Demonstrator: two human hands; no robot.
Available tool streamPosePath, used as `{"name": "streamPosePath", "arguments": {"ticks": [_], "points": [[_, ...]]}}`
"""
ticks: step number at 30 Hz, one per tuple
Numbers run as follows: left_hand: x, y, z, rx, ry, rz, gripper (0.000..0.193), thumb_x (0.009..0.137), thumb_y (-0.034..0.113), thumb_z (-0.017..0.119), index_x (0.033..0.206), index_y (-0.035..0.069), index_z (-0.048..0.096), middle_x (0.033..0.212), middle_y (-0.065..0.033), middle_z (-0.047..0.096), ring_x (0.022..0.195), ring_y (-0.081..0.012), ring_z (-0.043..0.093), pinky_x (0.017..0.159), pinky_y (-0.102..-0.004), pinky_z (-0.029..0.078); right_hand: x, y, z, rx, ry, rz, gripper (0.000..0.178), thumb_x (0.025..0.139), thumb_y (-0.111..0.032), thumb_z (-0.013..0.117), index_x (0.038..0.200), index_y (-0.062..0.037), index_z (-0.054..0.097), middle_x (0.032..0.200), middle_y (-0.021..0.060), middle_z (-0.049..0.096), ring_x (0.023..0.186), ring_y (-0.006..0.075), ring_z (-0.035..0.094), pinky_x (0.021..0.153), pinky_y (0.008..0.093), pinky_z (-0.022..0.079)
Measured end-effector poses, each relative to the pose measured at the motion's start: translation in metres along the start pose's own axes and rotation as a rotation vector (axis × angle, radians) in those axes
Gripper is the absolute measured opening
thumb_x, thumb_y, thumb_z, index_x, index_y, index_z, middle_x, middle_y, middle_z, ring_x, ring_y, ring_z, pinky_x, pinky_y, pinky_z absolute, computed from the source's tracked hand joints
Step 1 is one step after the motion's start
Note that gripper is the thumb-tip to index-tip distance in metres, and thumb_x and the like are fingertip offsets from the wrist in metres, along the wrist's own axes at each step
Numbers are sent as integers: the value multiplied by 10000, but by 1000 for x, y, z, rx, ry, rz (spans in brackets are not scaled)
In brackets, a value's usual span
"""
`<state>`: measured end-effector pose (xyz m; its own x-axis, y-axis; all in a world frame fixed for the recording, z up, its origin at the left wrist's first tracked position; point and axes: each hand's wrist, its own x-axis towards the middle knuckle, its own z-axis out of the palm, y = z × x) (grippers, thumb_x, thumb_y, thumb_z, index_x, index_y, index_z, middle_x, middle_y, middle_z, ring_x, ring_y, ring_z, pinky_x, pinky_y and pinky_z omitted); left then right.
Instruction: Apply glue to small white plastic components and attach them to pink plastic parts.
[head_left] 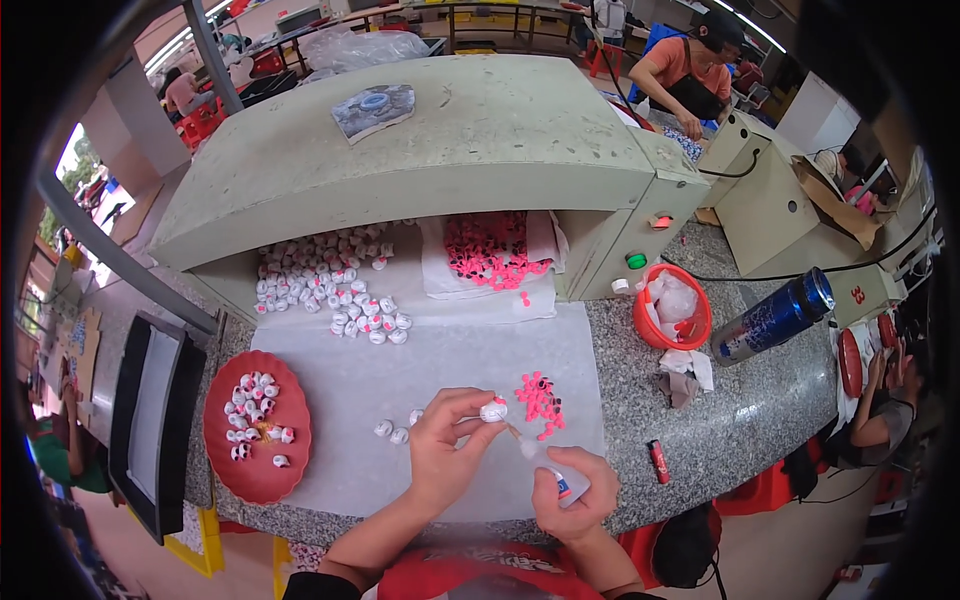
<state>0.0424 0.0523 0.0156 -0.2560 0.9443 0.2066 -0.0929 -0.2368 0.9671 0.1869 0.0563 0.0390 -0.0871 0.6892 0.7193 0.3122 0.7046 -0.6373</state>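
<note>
Between its fingertips my left hand (447, 445) pinches a small white ball (493, 410) with a pink mark on top. Just right of it, my right hand (583, 492) is wrapped round a translucent squeeze bottle (563, 487), its thin nozzle tilted up at the ball. Loose pink pieces (540, 403) lie on the white sheet (320, 470) beyond the bottle. Two or three white balls (399, 436) rest beside my left hand, which partly hides them. Further left, a red scalloped plate (270, 487) carries several balls with pink and dark markings.
A beige metal housing (420, 140) spans the back, with many white balls (335, 285) and a pink heap (495, 250) under it. To the right are a red basket (648, 325), a blue flask (770, 318) and a small red tube (657, 462). A black tray (150, 430) stands left.
</note>
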Motion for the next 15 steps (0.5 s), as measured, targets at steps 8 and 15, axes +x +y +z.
{"name": "streamPosePath", "arguments": {"ticks": [8, 15], "points": [[-1, 1, 0, -34, 21, -18, 298, 711, -158, 567, 984, -51, 513, 1025, -118, 483, 933, -201, 562, 772, -294, 525, 1, 2, 1, -3, 5, -14, 234, 634, -11, 637, 850, 25, 553, 626, 112, 576, 480, 203, 567, 435, 262, 435], [0, 0, 0, -4, 6, 5, 305, 707, -165, 561, 985, -49, 515, 1016, -119, 478, 923, -195, 560, 769, -290, 527, 2, 1, 1, 11, -17, 0, 227, 639, -14, 638, 846, 25, 554, 625, 106, 576, 475, 201, 563, 430, 264, 431]]}}
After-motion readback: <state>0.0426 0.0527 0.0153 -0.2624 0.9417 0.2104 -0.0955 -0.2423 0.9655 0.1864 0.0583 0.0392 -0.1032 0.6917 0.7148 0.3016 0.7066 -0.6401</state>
